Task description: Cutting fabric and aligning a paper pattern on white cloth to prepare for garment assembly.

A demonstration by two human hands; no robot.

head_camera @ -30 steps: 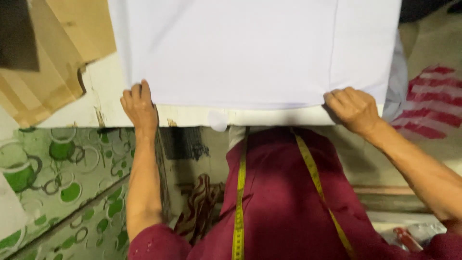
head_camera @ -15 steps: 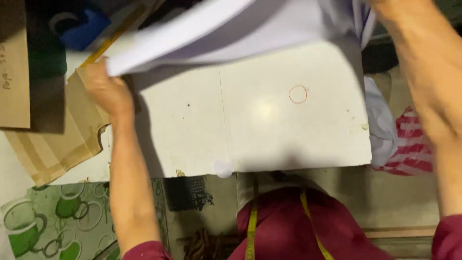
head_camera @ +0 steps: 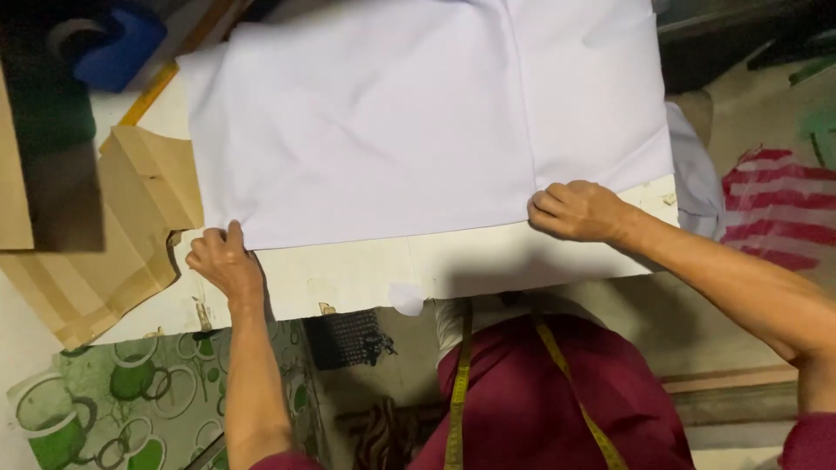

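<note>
A large white cloth [head_camera: 418, 122] is spread flat over the white desk [head_camera: 488, 265], its near edge lying short of the desk's front rim. The cloth's near left corner is pinched by the left hand [head_camera: 225, 259], fingers closed on it. The near edge further right is gripped by the right hand [head_camera: 575, 211] (knuckles curled over the fabric). Brown paper pieces [head_camera: 131, 218] lie at the left, partly under the cloth. A yellow measuring tape [head_camera: 459, 392] hangs over the maroon garment.

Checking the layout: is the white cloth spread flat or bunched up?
Spread flat: the white cloth lies smooth over the table, left hand and right hand at its near edge.
</note>
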